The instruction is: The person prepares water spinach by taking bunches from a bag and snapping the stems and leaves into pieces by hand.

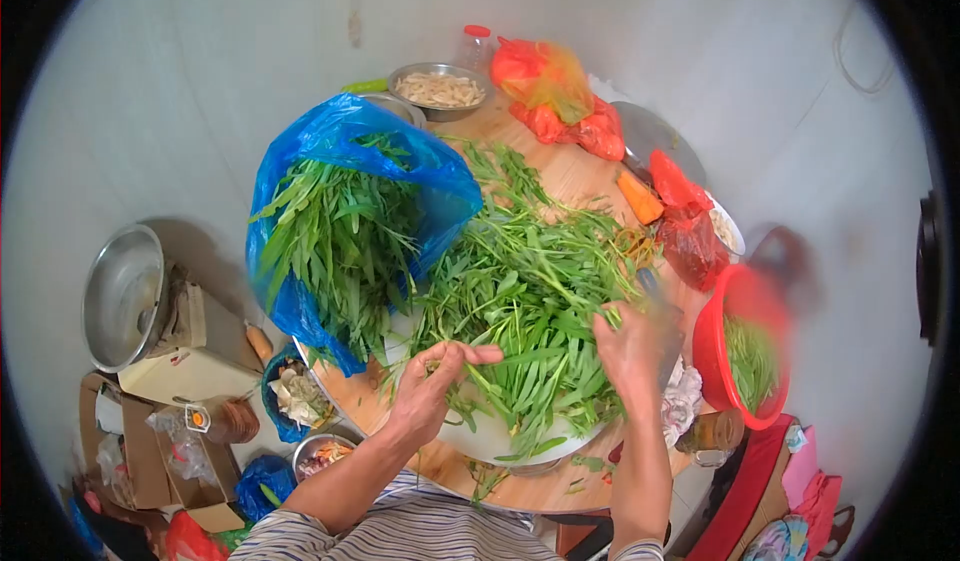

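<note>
A large heap of leafy green stalks, like water spinach [530, 281], covers the middle of the round wooden table and a pale board [490, 439]. My left hand [435, 386] is at the near side of the heap, its thumb and fingers pinched on a green stalk. My right hand [630, 346] is closed at the heap's right side, and what its fingers hold is hidden. A blurred grey-blue shape shows beside that hand. More greens [345, 231] stick out of an open blue plastic bag [440, 176] left of the heap.
A red basin [706, 361] with cut greens stands at the right, near garlic [682, 401] and a jar [718, 431]. Behind are a metal bowl [440, 89] of pale strips, red bags [550, 81] and a carrot piece [638, 197]. Boxes [190, 351] crowd the lower left.
</note>
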A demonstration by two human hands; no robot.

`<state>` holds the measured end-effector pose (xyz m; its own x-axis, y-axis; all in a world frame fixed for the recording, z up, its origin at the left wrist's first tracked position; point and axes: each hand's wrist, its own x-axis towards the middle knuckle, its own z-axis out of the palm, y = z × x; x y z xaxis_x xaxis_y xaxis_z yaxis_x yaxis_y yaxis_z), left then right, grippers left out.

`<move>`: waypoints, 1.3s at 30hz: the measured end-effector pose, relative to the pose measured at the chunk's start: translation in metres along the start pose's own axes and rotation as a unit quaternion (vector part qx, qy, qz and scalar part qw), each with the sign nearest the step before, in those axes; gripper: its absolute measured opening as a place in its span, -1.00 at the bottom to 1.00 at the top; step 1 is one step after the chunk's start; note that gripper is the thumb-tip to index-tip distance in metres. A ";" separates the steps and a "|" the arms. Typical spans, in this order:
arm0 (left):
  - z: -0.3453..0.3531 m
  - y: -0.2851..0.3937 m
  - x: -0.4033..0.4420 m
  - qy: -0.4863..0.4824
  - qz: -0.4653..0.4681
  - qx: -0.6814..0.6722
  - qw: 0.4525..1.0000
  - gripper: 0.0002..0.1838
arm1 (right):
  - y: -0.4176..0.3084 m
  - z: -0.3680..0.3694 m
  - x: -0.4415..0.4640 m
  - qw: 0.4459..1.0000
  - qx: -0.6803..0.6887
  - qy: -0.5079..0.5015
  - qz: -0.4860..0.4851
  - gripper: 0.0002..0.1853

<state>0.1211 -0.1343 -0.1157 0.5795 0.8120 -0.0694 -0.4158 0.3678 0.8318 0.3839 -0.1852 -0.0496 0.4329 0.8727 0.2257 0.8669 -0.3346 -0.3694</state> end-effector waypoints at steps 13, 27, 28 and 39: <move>0.026 0.003 0.013 0.036 -0.045 0.044 0.997 -0.59 | -0.011 -0.006 -0.104 0.991 0.120 0.037 -0.035 -0.80; 0.023 -0.001 0.019 0.018 0.043 0.108 0.993 -0.82 | -0.004 0.003 -0.109 0.989 0.124 0.033 -0.070 -0.81; 0.022 -0.001 0.026 0.021 0.037 0.107 0.993 -0.83 | -0.003 0.003 -0.109 0.989 0.125 0.033 -0.069 -0.81; 0.030 -0.007 0.052 0.065 -0.009 0.119 0.991 -0.82 | 0.008 0.009 -0.110 0.983 0.148 0.033 -0.100 -0.78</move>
<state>0.1749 -0.1085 -0.1085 0.4842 0.8632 -0.1425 -0.2203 0.2779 0.9350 0.3411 -0.2807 -0.0851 0.2845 0.8824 0.3747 0.8308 -0.0319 -0.5557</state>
